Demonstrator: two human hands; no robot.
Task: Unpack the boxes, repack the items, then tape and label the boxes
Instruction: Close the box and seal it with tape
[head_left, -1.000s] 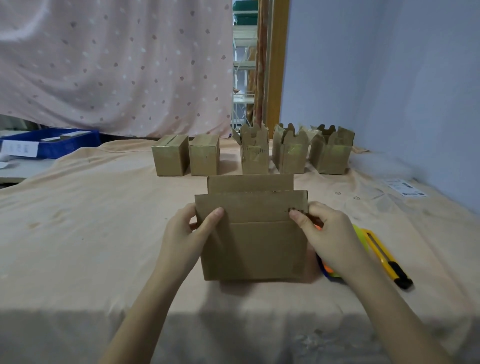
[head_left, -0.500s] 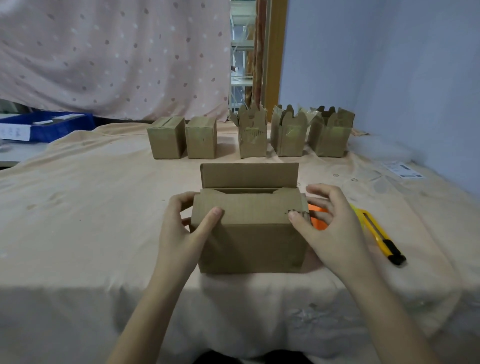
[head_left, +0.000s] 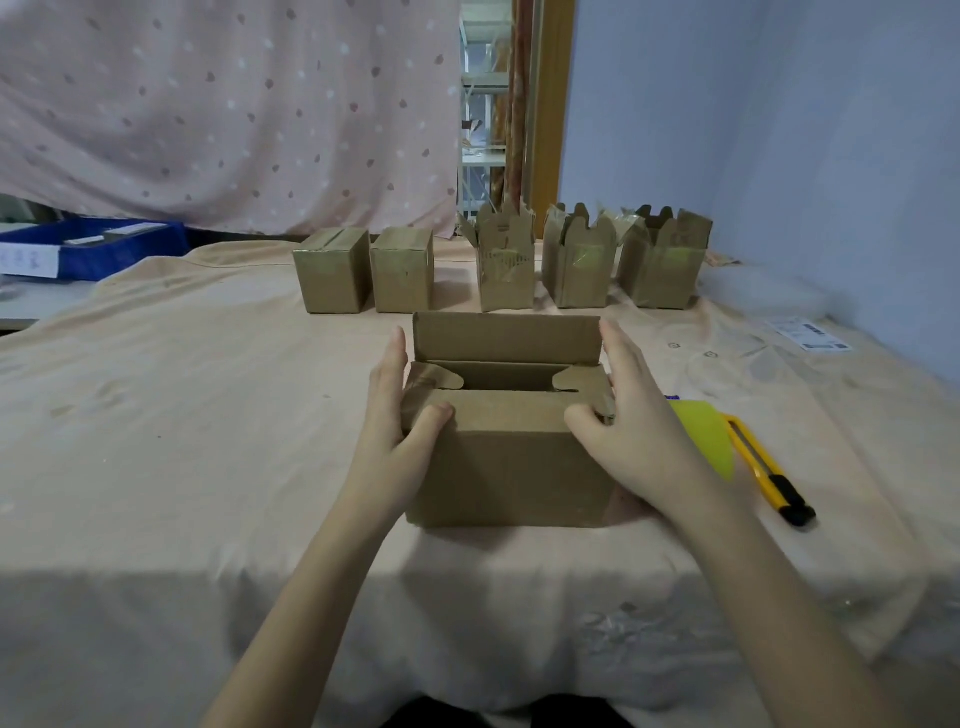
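A cardboard box (head_left: 511, 452) stood on the table (head_left: 182, 415) near its front edge, between the left hand (head_left: 397, 431) and the right hand (head_left: 636, 431). Right of it lay a tape roll (head_left: 706, 434), then a utility knife (head_left: 769, 475). Behind stood a row of five boxes (head_left: 501, 262); far right lay a label sheet (head_left: 808, 333).

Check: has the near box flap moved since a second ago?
Yes. The near flap has folded down inward over the box, which stands on the cloth.
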